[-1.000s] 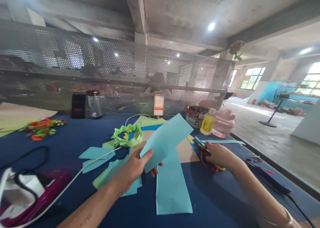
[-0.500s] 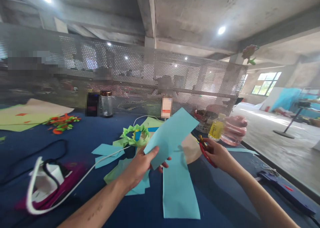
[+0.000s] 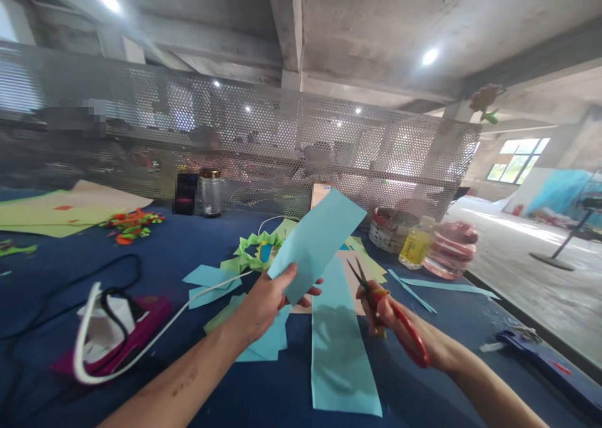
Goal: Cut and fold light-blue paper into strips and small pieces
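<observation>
My left hand (image 3: 273,296) pinches the lower end of a light blue paper strip (image 3: 322,240), which tilts up to the right above the table. In my right hand (image 3: 395,321) is a pair of scissors (image 3: 404,331) with red handles; the slightly parted blades point up and left, apart from the paper. Under both hands lies a longer blue paper sheet (image 3: 343,371). Cut blue paper pieces (image 3: 211,282) rest left of my left hand, near a ring of folded green paper (image 3: 249,252). Thin blue offcuts (image 3: 451,287) lie right of the scissors.
A purple power strip (image 3: 150,321) with a white plug and cables sits at the left. A glass jar (image 3: 211,193), a round tin (image 3: 390,230), a yellow-labelled bottle (image 3: 416,246) and a pink bottle (image 3: 451,249) stand along the back. A blue glue gun-like tool (image 3: 540,359) lies at the right.
The scissors have swung round in my right hand, so their blades now show pointing up and left. My left hand still holds the strip. The view has shifted slightly left.
</observation>
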`<state>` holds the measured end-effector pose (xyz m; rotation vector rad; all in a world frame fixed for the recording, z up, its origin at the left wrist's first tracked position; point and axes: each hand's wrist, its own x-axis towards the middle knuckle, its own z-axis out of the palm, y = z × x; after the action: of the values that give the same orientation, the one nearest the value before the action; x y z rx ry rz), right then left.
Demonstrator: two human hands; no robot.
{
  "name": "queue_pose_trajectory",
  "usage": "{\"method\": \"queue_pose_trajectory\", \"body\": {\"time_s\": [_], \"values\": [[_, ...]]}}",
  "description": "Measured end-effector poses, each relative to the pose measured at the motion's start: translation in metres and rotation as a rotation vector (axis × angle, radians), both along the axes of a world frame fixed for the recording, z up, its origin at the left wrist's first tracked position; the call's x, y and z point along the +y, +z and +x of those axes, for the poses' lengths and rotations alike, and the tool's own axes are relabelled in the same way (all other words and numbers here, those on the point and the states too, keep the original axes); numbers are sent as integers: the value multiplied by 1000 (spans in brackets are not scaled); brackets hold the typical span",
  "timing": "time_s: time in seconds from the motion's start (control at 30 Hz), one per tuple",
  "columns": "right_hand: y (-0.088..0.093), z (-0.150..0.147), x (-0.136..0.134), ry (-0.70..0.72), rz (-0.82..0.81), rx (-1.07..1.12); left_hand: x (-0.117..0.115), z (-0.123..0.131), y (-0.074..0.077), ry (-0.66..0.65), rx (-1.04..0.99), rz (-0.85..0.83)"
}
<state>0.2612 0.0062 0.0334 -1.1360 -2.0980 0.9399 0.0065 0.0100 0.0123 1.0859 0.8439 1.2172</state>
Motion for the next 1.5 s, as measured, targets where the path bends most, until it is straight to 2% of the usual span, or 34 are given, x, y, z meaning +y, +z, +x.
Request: {"method": "queue_pose_trajectory", "body": {"time_s": [0.1,0.17,0.4,0.67,1.03,1.5], "values": [[-2,-9,-7,88,-110,-30,0,1,0,-5,-1,3],[-4,-13,-8,95,-128,-12,-1,1,0,-31,-7,-3],[-12,-14,-6,108,-96,-55,-2,6,-2,-91,-25,-12],[-10,-17,-11,124,-51,-76,-10,10,1,-157,-45,-59],[-9,-18,-11,163,-14,-30,-9,10,-2,-173,-66,-55],[-15,-19,-11,126,-104,-37,-6,8,-3,-192,-67,-36]]}}
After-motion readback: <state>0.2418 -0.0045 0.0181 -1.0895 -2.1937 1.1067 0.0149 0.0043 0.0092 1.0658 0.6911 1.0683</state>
